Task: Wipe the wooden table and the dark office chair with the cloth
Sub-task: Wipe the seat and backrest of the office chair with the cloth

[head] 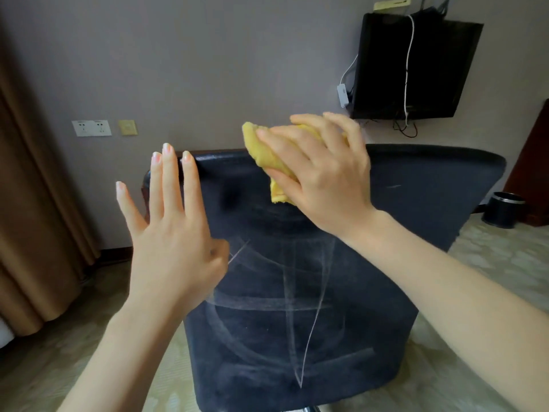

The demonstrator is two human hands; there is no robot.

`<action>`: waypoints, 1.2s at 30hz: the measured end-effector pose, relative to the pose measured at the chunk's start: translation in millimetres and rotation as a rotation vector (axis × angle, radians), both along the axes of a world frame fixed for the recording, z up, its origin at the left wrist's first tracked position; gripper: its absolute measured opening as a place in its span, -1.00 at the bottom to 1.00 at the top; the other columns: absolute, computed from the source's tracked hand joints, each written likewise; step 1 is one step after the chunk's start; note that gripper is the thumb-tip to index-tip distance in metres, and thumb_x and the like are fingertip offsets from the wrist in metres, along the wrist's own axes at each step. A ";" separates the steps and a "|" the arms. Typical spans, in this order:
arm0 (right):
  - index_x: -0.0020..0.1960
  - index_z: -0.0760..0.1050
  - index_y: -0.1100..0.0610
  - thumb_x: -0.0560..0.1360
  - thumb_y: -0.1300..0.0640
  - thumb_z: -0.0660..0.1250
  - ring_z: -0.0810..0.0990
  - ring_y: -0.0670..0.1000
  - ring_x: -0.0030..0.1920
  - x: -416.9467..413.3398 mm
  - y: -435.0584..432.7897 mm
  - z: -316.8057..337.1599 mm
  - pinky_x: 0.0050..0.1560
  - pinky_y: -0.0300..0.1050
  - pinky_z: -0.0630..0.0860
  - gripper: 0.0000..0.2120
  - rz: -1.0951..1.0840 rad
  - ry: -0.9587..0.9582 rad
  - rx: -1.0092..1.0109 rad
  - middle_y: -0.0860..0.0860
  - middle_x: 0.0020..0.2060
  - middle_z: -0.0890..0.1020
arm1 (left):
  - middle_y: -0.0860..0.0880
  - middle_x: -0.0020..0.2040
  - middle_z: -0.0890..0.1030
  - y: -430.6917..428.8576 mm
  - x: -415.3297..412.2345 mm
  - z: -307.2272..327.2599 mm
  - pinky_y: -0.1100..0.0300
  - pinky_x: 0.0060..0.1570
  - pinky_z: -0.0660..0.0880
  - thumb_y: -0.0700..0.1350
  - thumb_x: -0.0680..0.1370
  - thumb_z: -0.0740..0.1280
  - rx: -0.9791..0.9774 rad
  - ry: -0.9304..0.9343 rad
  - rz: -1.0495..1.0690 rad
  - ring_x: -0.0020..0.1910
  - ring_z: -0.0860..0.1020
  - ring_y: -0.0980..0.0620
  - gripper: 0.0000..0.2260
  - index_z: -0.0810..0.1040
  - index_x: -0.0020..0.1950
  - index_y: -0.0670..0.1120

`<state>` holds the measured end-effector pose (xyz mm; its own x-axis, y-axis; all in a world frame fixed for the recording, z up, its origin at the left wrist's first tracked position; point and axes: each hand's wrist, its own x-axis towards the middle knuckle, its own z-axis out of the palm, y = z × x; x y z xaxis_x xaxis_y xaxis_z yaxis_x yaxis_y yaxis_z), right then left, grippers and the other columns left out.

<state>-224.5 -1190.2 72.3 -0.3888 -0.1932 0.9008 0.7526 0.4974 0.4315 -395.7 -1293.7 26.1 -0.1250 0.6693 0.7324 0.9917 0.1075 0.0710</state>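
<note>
Grey wall (208, 69) beyond our hands: right hand (323, 173), fingers spread, presses the yellow cloth (261, 147) onto the chair (297, 292) back's top edge; left hand (172, 233) is spread open beside it.

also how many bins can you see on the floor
1: a dark round bin on the floor at the far right, beyond the chair. Others may be hidden behind the chair back.

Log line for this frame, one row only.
step: chair wipe | right hand: presses yellow cloth on top edge of office chair backrest | left hand: open, fingers straight, by backrest corner
</note>
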 end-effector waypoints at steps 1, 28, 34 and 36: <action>0.21 0.59 -0.01 0.58 -0.02 0.27 0.62 0.04 0.14 -7.9 -0.1 -5.6 0.22 0.04 0.37 -0.74 -0.035 -0.015 0.037 -0.08 0.06 0.67 | -0.25 0.54 0.03 -0.8 -2.7 2.0 -0.34 0.37 -0.16 -0.20 0.32 0.39 0.004 -0.022 0.006 0.53 -0.04 -0.18 -0.16 0.05 0.52 -0.27; 0.43 0.30 0.03 0.52 0.23 0.39 0.31 0.12 0.40 144.4 36.8 -27.0 0.45 0.14 0.18 -0.46 -0.236 -0.311 0.186 0.02 0.36 0.41 | -0.08 0.55 0.10 18.6 34.8 8.3 -0.21 0.42 -0.09 -0.33 0.26 0.35 0.098 0.037 -0.198 0.54 -0.02 -0.04 -0.13 0.10 0.54 -0.18; 0.29 0.52 0.18 0.58 0.20 0.30 0.58 0.17 0.20 87.8 10.8 -0.9 0.17 0.21 0.51 -0.71 -0.136 -0.140 0.060 0.06 0.19 0.60 | -0.06 0.53 0.17 22.0 35.4 8.3 -0.13 0.42 -0.16 -0.36 0.25 0.34 0.173 -0.081 -0.304 0.53 0.01 -0.03 -0.16 0.17 0.52 -0.16; 0.27 0.54 0.17 0.60 0.14 0.28 0.59 0.11 0.19 64.0 8.4 -0.4 0.17 0.19 0.51 -0.73 -0.113 -0.076 0.057 0.02 0.17 0.62 | -0.07 0.53 0.18 21.7 34.4 7.8 -0.15 0.42 -0.16 -0.30 0.26 0.28 0.177 -0.077 -0.294 0.53 0.02 -0.04 -0.20 0.17 0.52 -0.16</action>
